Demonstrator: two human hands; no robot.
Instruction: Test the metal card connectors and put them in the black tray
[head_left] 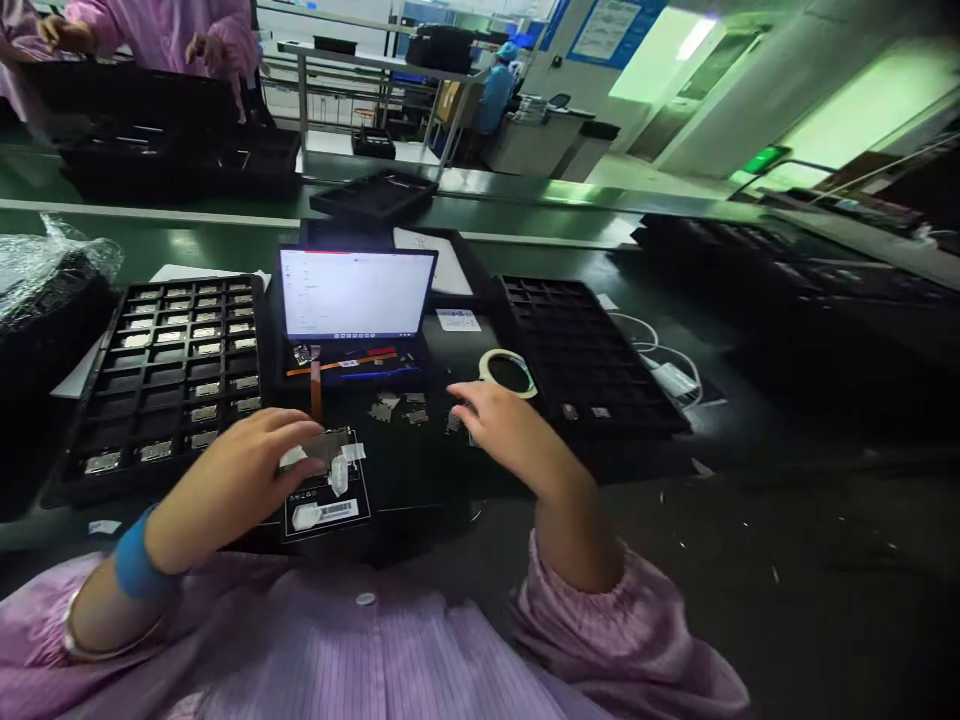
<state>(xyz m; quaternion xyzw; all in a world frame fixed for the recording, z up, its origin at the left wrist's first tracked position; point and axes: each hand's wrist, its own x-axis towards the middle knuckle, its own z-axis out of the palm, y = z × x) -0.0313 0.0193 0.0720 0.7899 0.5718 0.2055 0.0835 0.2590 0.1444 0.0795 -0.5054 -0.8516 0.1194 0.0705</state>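
Note:
My left hand (251,465), with a blue band on its wrist, has thumb and fingers closed around the left edge of a small circuit board (330,448). Beneath that board lies a black panel (346,532) with a barcode label and bits of clear and white tape. An orange-brown flex strip (316,390) runs up from the board towards the laptop (356,300). My right hand (510,430) hovers at the right with thumb and forefinger apart and nothing visible between them. Small metal-shielded boards (416,415) lie loose between my hands; some near the right fingertips are partly hidden.
At left a black compartment tray (142,385) holds many small boards; another tray (592,350) at right has two. A tape roll (484,370) and a white cable adapter (673,380) sit nearby. Plastic-wrapped goods (52,270) stand far left. Co-workers' hands (206,50) show across the bench.

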